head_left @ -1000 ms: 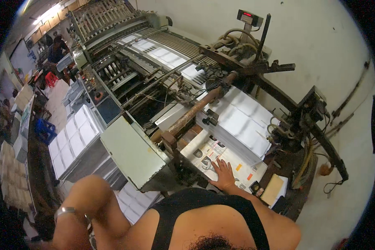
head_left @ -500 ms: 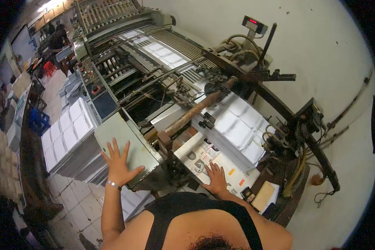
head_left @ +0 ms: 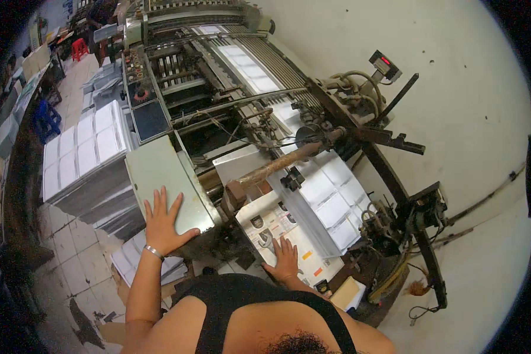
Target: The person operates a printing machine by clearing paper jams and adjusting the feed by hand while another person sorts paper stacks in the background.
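My left hand [head_left: 164,227] rests with fingers spread on the pale green metal cover [head_left: 159,162] of a large sheet-feeding machine. A bracelet circles that wrist. To the right, my right hand [head_left: 284,262] lies fingers apart on a printed board or sheet [head_left: 256,221] with pictures and orange patches. Neither hand holds anything. Just beyond the right hand, a stack of printed white paper sheets [head_left: 330,194] sits under the machine's rusty crossbar [head_left: 289,156]. More sheets [head_left: 248,68] lie along the slatted feed bed farther off.
A tall stack of printed sheets [head_left: 85,147] stands left of the machine, with a lower stack [head_left: 138,259] nearer me. Hoses and a dark metal arm [head_left: 386,168] jut out at the right. A control panel [head_left: 138,88], blue crate [head_left: 46,121] and red stool [head_left: 79,49] are farther off.
The view has swung, so the machine sits differently in the picture. Both hands stay spread on the same surfaces, the left lying flatter on the green cover.
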